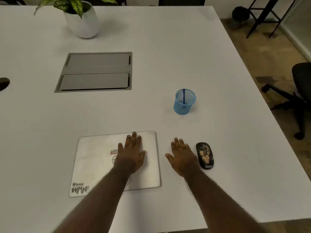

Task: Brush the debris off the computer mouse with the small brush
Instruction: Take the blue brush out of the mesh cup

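Note:
A black computer mouse (205, 155) lies on the white table near the front right, its top sprinkled with pale orange crumbs. A small brush with a dark blue handle (184, 98) stands inside a light blue mesh cup (184, 102) farther back. My right hand (182, 157) rests flat on the table just left of the mouse, fingers spread, holding nothing. My left hand (132, 153) lies flat with spread fingers on a closed silver laptop (94, 158).
A grey cable hatch (96, 72) is set into the white table (218, 81) at centre left. A potted plant in a white pot (82, 22) stands at the back. The table's right edge runs diagonally; a black office chair (297, 91) stands beyond it.

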A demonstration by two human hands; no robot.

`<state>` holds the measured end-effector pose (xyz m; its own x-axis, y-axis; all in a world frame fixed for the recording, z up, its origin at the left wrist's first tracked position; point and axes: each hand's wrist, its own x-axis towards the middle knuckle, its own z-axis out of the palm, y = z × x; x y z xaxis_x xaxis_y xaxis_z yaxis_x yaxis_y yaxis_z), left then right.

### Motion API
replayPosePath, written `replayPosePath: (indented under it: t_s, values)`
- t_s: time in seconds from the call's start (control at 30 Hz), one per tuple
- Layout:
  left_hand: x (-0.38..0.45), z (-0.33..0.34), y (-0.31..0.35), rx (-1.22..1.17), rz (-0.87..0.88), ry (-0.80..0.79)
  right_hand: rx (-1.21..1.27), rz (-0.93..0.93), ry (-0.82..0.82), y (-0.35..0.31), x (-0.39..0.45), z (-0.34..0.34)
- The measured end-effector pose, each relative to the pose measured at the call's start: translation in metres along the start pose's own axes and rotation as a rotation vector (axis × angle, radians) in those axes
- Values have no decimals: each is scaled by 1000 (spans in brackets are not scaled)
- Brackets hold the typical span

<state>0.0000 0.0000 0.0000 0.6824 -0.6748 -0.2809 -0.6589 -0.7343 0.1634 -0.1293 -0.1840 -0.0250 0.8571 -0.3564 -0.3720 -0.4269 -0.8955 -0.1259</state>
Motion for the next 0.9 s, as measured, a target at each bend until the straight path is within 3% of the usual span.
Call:
replayPosePath:
  t_s: [0.1, 0.23, 0.33, 0.43, 0.5, 0.67, 0.9]
  values:
    - [1, 4, -2, 16, -28, -43, 24, 1, -24, 1, -3, 4]
    - [3, 8, -4, 46, -27, -75, 91, 4, 66, -2, 5, -7]
    - [4, 8, -4, 51, -30, -83, 74, 49, 241, 0, 28, -42]
    - [3, 8, -4, 71, -28, -67, -23, 101, 563, 10, 55, -82]
    - [3, 8, -4, 65, -24, -59, -101, 143, 629, 19, 66, -105]
    - [4, 8, -5, 11, -26, -69, -120, 278, 550, 36, 95, -144]
    - [2, 13, -3, -79, -9, -2, -55, 275, 394, 46, 144, -163]
